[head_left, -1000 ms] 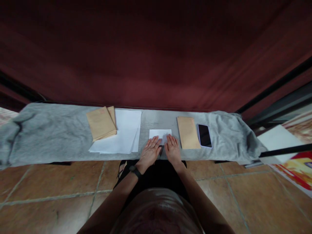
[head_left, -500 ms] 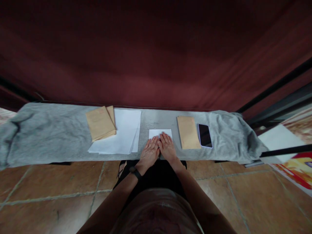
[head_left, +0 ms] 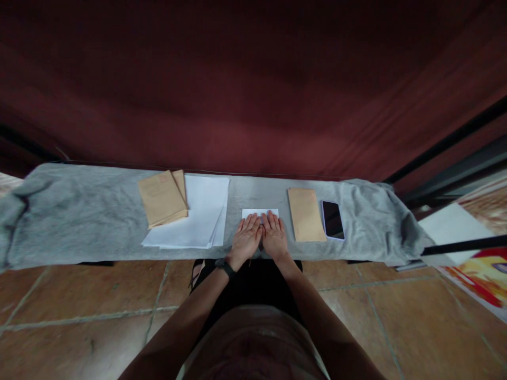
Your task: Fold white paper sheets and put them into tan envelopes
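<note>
A small white piece of paper (head_left: 260, 212), seemingly folded, lies on the grey cloth in front of me, its near part hidden under my hands. My left hand (head_left: 247, 237) rests flat on its left half, fingers stretched out. Beside it, my right hand (head_left: 274, 236) lies flat on the right half, fingers pointing away from me. Neither hand grips anything. To the right of my hands is a brown envelope (head_left: 306, 215), with perhaps another beneath it. White paper sheets (head_left: 202, 211) are stacked to the left, partly covered by several brown envelopes (head_left: 162, 198).
A phone (head_left: 333, 220) with a pale purple edge lies right of the envelope. Grey cloth (head_left: 91, 211) covers the narrow bench. A dark red curtain-like surface (head_left: 245, 105) rises behind it. At the far right are a black bar (head_left: 467, 246) and a colourful printed sheet (head_left: 487, 277).
My hands have moved slightly apart at the fingertips and now lie more side by side. My right hand's fingers reach a little farther up the paper.
</note>
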A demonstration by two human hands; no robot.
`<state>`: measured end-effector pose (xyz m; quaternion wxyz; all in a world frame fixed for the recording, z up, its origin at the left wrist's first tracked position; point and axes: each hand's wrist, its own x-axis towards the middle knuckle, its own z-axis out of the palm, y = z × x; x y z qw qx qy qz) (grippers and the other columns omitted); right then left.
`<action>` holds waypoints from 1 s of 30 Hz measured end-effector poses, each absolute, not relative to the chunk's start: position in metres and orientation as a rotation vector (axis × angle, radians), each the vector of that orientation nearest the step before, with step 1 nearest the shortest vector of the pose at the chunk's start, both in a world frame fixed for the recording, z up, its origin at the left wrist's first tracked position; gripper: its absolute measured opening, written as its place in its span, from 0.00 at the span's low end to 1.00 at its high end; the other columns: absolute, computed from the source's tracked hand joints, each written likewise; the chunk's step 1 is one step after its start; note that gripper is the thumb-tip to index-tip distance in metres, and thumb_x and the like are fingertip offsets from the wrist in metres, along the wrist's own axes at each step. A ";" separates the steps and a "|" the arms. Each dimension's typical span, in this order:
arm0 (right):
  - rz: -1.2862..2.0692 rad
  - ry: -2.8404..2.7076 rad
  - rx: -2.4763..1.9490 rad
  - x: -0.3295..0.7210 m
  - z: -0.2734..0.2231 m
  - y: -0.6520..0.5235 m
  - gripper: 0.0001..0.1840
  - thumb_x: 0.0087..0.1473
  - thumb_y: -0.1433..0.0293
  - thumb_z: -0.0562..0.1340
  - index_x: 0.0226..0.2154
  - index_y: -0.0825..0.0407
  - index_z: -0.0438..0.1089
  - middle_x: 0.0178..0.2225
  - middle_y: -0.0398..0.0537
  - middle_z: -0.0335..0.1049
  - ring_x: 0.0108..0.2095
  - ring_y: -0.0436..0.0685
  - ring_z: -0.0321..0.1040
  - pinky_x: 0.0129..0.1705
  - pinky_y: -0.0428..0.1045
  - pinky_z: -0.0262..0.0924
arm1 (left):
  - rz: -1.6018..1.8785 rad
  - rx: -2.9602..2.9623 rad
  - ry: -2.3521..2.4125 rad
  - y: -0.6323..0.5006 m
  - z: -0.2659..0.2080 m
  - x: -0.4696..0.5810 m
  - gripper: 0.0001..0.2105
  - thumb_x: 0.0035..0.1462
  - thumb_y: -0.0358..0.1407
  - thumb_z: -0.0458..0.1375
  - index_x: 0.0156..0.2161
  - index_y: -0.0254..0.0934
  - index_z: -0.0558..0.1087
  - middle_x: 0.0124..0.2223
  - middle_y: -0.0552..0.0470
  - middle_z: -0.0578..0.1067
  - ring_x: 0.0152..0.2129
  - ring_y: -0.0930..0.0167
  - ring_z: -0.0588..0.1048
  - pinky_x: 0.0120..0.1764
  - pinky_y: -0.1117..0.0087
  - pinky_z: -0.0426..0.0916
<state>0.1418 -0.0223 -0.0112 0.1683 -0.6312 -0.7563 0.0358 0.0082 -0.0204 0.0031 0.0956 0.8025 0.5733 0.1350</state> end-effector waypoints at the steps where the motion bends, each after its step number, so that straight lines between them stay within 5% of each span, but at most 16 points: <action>1: 0.096 -2.153 -1.798 0.142 -0.011 -0.023 0.28 0.69 0.69 0.48 0.68 0.53 0.54 0.70 0.57 0.48 0.70 0.63 0.47 0.69 0.62 0.42 | 0.399 2.371 1.704 -0.017 0.002 0.009 0.24 0.70 0.39 0.40 0.67 0.37 0.61 0.69 0.47 0.62 0.68 0.66 0.55 0.68 0.55 0.50; 13: 0.077 -2.137 -1.785 0.142 -0.012 -0.022 0.28 0.69 0.67 0.47 0.68 0.56 0.55 0.69 0.60 0.51 0.69 0.64 0.49 0.68 0.63 0.43 | 0.492 2.366 1.806 0.002 -0.005 0.009 0.26 0.70 0.44 0.41 0.68 0.37 0.58 0.70 0.45 0.58 0.69 0.62 0.52 0.68 0.52 0.47; 30: 0.120 -2.070 -1.817 0.140 -0.008 -0.006 0.26 0.70 0.64 0.46 0.65 0.54 0.60 0.68 0.56 0.56 0.68 0.64 0.51 0.68 0.63 0.41 | 0.469 2.371 1.835 0.000 -0.005 0.009 0.26 0.67 0.35 0.43 0.69 0.34 0.57 0.71 0.43 0.56 0.70 0.60 0.50 0.68 0.50 0.47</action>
